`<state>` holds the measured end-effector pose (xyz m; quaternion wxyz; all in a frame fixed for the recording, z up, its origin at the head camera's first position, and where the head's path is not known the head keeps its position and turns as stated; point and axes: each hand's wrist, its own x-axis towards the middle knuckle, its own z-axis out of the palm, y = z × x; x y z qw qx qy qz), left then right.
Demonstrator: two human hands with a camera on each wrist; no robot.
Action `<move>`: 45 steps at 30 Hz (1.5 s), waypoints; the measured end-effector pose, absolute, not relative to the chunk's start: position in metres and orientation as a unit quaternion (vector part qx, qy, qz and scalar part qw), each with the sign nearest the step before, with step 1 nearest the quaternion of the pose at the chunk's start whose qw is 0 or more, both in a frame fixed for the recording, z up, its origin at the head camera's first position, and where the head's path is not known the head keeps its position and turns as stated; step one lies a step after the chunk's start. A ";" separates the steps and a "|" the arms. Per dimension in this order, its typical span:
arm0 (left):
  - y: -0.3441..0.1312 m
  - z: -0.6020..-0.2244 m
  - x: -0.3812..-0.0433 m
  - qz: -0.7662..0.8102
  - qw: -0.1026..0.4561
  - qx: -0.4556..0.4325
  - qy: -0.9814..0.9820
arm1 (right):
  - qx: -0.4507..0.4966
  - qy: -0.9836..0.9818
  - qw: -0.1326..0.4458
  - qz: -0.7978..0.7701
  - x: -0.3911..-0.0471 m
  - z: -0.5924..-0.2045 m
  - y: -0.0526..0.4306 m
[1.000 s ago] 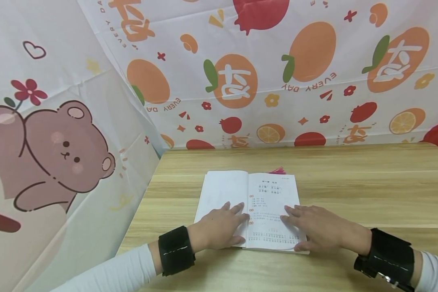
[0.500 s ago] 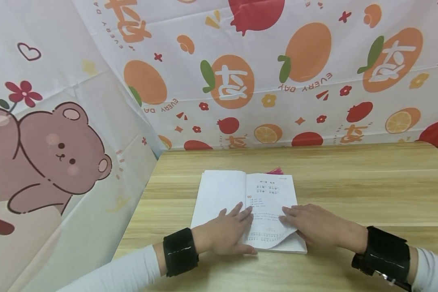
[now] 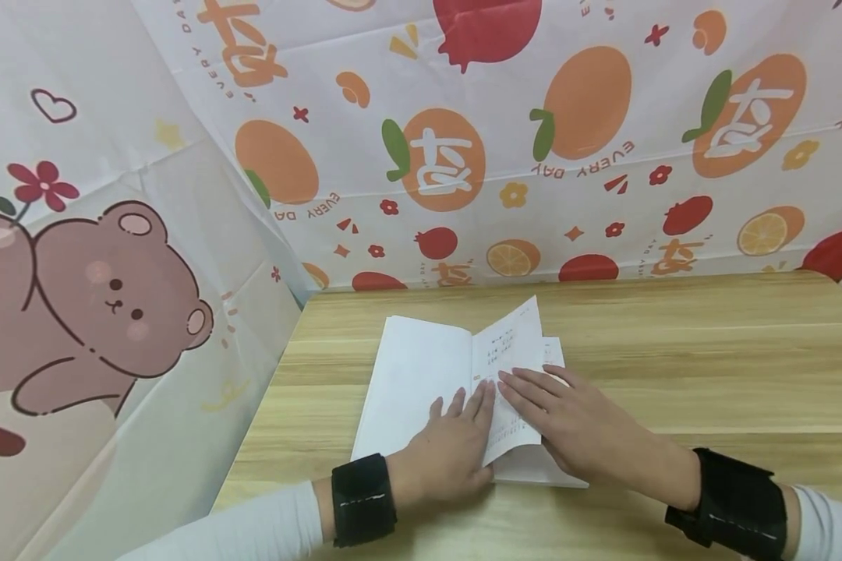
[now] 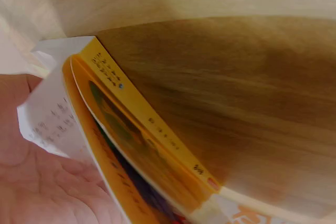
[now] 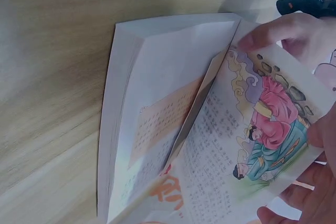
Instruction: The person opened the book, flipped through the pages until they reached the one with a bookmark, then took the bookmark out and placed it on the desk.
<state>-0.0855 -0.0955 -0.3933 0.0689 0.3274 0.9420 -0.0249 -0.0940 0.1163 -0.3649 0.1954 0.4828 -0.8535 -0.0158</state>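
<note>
An open book (image 3: 415, 366) lies on the table, its left page blank in the head view. My right hand (image 3: 589, 428) pinches one printed page (image 3: 508, 351), lifted and leaning left over the spine. In the right wrist view the thumb presses the page's underside, where a coloured illustration (image 5: 275, 114) shows, and the fingers lie on the other face. My left hand (image 3: 445, 456) rests with straight fingers on the book near the spine, its thumb by the lower edge. The book's yellow spine (image 4: 152, 116) shows in the left wrist view. A brown strip (image 5: 202, 95) sits in the fold.
The wooden table (image 3: 709, 351) carries the book near its left part. A fruit-print cloth (image 3: 519, 156) hangs behind it, and a bear-print cloth (image 3: 122, 288) on the left. Black bands (image 3: 733, 502) wrap both wrists.
The right hand has lifted the printed page from its lower right corner and moved it left. The left hand has stayed on the book, shifting slightly. The pink tassel at the top is now hidden.
</note>
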 end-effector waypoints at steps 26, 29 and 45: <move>-0.137 -0.375 -0.086 -0.206 -0.050 0.338 0.917 | 0.418 -0.907 -0.003 0.050 -0.088 -0.389 0.141; -0.143 -0.377 -0.090 -0.185 -0.023 0.350 0.918 | 0.416 -0.906 -0.051 0.062 -0.088 -0.392 0.144; -0.161 -0.379 -0.101 -0.053 0.115 0.312 0.942 | 0.399 -0.911 -0.088 0.057 -0.097 -0.391 0.151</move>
